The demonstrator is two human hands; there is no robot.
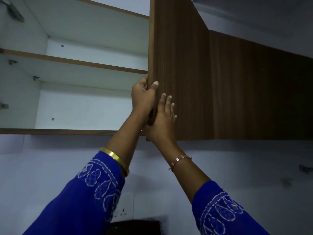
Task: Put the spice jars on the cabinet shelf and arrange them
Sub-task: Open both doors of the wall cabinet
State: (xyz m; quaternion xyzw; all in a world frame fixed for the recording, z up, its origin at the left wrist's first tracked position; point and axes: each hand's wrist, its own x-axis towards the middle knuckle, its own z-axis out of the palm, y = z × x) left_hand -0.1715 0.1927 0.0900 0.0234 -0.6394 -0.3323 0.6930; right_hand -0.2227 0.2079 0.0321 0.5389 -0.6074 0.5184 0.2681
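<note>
Both arms reach up to the cabinet door (179, 65) at centre frame. The left hand (143, 95) curls round its free edge, thumb on the wood face; the right hand (162, 119) lies flat against the face with fingers straight, gripping nothing. No spice jars are in view. I'd guess such jars are small, rigid, possibly glass, best taken round the body. The cabinet shelf (76, 62) in the left half of the frame looks bare, with open room; the swung door's edge crowds the right side.
</note>
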